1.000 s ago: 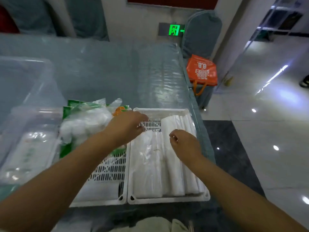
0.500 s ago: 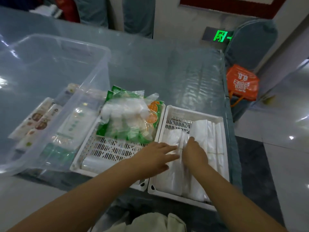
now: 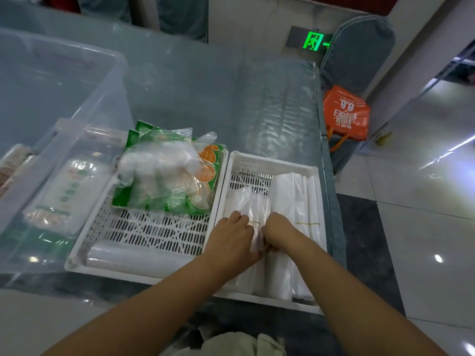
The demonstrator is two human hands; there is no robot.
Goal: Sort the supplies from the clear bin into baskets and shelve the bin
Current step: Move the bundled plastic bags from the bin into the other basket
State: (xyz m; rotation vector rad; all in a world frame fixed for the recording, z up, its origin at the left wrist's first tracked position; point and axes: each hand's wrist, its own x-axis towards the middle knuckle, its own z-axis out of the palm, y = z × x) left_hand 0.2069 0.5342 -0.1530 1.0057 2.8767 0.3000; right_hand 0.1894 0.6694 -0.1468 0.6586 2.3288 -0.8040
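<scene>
Two white slotted baskets stand side by side at the table's near edge. The right basket holds several rolls of clear plastic bags. My left hand and my right hand meet over a bag roll on that basket's left side, both with fingers curled on it. The left basket carries green and orange packs of disposable gloves at its far end and a clear roll along its near wall. The clear bin sits to the left with flat packets inside.
The table has a shiny plastic cover; its right edge drops to a tiled floor. An orange bag hangs on a covered chair beyond the corner. A green exit sign glows low on the wall.
The view has swung left and down. Both hands drew together toward the near end of the right basket and closed on the left-side bag roll.
</scene>
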